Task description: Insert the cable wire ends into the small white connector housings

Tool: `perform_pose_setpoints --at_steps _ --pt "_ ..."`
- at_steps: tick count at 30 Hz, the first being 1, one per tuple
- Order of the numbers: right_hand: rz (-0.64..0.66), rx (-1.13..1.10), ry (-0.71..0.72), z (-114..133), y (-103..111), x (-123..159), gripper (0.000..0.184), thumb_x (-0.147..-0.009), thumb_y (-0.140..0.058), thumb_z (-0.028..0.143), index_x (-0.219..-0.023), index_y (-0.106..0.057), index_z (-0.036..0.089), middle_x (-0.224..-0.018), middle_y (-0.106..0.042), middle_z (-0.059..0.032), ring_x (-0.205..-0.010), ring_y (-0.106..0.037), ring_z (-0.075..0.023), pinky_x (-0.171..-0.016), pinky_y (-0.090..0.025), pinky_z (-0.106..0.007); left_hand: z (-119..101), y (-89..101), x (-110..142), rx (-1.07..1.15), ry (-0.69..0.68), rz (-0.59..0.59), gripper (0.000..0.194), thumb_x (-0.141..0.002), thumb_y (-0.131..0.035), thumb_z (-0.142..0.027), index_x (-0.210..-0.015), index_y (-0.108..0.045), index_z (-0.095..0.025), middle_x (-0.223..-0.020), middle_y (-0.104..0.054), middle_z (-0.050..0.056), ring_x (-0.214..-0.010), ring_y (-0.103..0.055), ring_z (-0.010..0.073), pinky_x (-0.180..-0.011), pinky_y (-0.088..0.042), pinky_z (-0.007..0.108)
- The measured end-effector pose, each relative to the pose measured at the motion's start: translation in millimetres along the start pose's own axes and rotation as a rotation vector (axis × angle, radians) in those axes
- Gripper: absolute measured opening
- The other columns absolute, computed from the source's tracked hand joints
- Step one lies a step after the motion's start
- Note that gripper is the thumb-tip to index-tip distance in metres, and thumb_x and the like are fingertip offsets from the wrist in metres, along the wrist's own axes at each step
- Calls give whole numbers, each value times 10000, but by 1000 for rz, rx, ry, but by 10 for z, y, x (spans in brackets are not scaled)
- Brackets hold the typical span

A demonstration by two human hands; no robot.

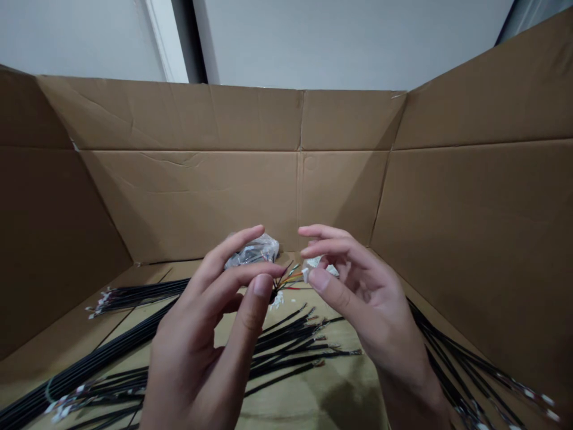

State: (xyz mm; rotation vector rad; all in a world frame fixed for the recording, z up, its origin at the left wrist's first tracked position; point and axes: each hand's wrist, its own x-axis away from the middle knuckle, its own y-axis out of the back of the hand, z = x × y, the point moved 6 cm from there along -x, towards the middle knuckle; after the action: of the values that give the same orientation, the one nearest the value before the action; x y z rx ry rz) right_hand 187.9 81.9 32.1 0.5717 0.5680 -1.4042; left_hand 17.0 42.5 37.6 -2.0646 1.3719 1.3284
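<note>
My left hand (201,334) is closed around the end of a black cable (273,295), gripped near the thumb tip. Thin coloured wires (293,277), among them orange, yellow and red ones, fan out of that end to the right. At their far side, my right hand (360,292) pinches a small white connector (305,275) between thumb and fingers. The orange and yellow wires reach up to this connector; whether they sit inside it I cannot tell. The other fingers of both hands are bent and raised. The rest of the held cable is hidden behind my left hand.
Cardboard walls (233,179) stand at the back and sides. A clear plastic bag (255,249) and small white pieces (278,300) lie behind my hands. Black cables with bare ends (290,340) lie below them, with bundles at left (147,292) and right (461,352).
</note>
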Motion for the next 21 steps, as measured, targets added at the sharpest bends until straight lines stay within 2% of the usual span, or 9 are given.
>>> perform_pose_setpoints --at_steps 2,6,8,11,13,16,21 --pt "-24 12 46 46 -2 29 182 -966 -741 252 -1078 -769 392 -1357 -691 60 -1315 -591 -184 -1023 -466 -328 4 -3 4 -21 -25 23 179 -1004 -649 -263 -936 -788 -352 -1219 -788 -58 -1242 -717 206 -872 -633 215" --pt "-48 41 124 119 -26 73 170 -978 -734 288 -1099 -785 394 -1350 -706 38 -1406 -539 -214 -1173 -393 -373 47 -30 7 -9 -4 43 180 -1004 -646 -278 -929 -787 -360 -1295 -770 -66 -1297 -690 206 -680 -629 165" --pt "-46 63 125 117 -36 70 131 -974 -740 300 -1063 -800 375 -1298 -731 17 -1379 -560 -227 -1163 -408 -391 48 -72 4 -4 -3 82 183 -1008 -634 -277 -936 -782 -357 -1330 -760 -71 -1297 -692 205 -768 -650 190" --pt "-41 94 119 106 -18 44 100 -960 -751 267 -967 -811 346 -1209 -757 7 -1272 -625 -220 -1093 -463 -388 7 -141 1 -22 -47 172 196 -1015 -609 -266 -1017 -782 -356 -1341 -763 -64 -1291 -697 205 -1052 -603 291" --pt "-23 95 87 90 11 19 101 -943 -763 247 -906 -812 327 -1163 -768 9 -1192 -664 -208 -1061 -485 -379 -20 -152 1 -24 -72 209 196 -1012 -609 -258 -1030 -780 -351 -1341 -765 -63 -1299 -693 194 -1102 -570 292" --pt "56 -6 -40 26 43 -15 94 -926 -778 272 -846 -817 303 -1132 -786 3 -1116 -705 -210 -1046 -504 -385 -26 -130 8 -28 -61 233 187 -1008 -616 -246 -976 -777 -336 -1363 -755 -64 -1304 -692 194 -1071 -584 268" --pt "187 -186 -171 -68 56 -56 131 -924 -779 299 -801 -822 291 -1099 -794 -1 -1129 -719 -218 -1068 -496 -390 -38 -121 27 16 -91 260 218 -1023 -588 -244 -1035 -777 -353 -1387 -741 -67 -1336 -673 202 -1055 -596 268"
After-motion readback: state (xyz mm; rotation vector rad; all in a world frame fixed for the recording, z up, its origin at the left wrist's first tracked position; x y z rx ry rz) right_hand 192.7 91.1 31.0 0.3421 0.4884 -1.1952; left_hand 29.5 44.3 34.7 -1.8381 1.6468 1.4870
